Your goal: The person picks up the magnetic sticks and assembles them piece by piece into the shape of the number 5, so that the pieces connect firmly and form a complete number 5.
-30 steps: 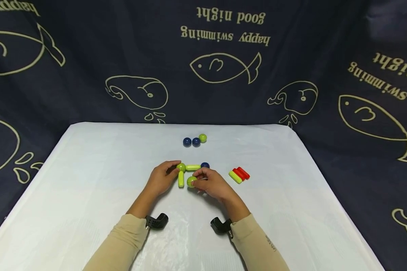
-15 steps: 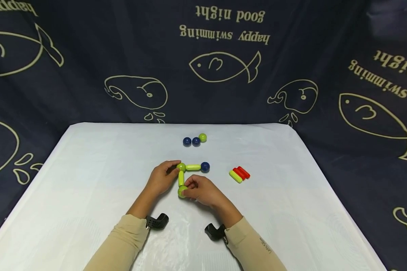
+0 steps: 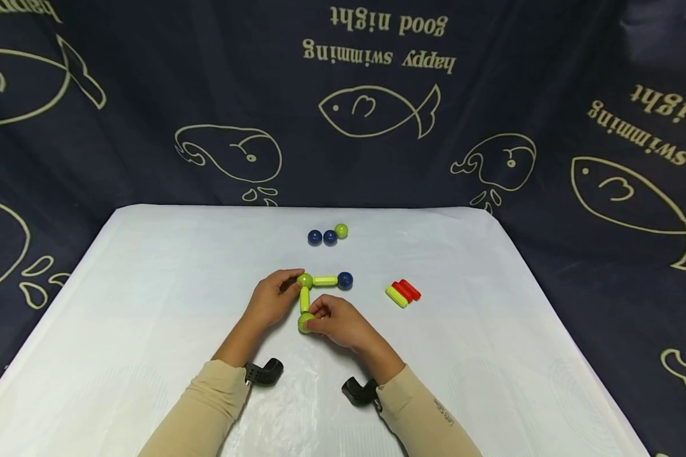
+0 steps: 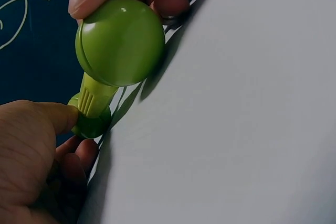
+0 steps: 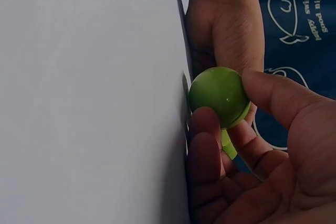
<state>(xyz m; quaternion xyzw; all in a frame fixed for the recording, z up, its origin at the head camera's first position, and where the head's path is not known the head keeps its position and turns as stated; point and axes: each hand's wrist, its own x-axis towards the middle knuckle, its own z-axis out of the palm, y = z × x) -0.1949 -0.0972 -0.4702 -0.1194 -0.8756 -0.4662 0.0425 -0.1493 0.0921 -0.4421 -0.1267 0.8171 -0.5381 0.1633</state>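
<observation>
My left hand pinches the green corner ball of an L-shaped ball-and-rod build on the table. From that ball one yellow-green rod runs right to a dark blue ball. A second yellow-green rod points toward the person, its near end against another green ball. My right hand holds this nearer ball between thumb and fingers, as the right wrist view also shows. The left wrist view has the rod between the two balls, with the far ball partly hidden.
Two blue balls and a green ball lie together farther back on the white table. To the right sit a yellow-green rod and red rods side by side. A dark printed cloth hangs behind.
My right hand has carried the green ball left and toward the person, up to the near end of the second rod. My left hand has stayed on the corner ball.
</observation>
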